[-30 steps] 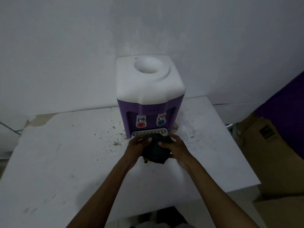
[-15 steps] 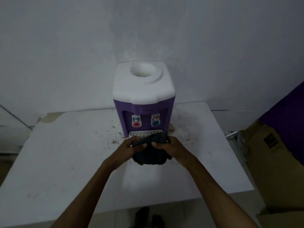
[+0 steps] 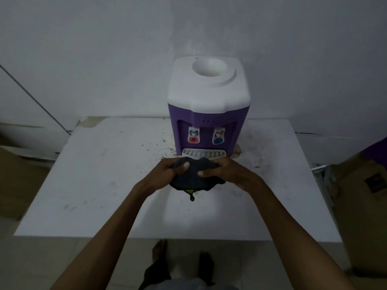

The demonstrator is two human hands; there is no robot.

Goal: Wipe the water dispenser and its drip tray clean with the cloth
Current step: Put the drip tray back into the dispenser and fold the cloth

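The left hand [image 3: 167, 172] and right hand [image 3: 228, 172] both grip the dark cloth [image 3: 193, 178]. It is just in front of the drip tray [image 3: 204, 153] of the water dispenser [image 3: 207, 114].

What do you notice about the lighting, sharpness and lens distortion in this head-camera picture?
Head view: dim, bluish light, with no glare on the water dispenser; soft focus throughout, so the dark cloth in the left hand and right hand shows little detail; wide-angle stretch makes the table edges splay.

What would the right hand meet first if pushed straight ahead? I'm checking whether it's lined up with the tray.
Probably the white slotted drip tray at the purple dispenser's base; the right hand, gripping the dark cloth, sits just before it.
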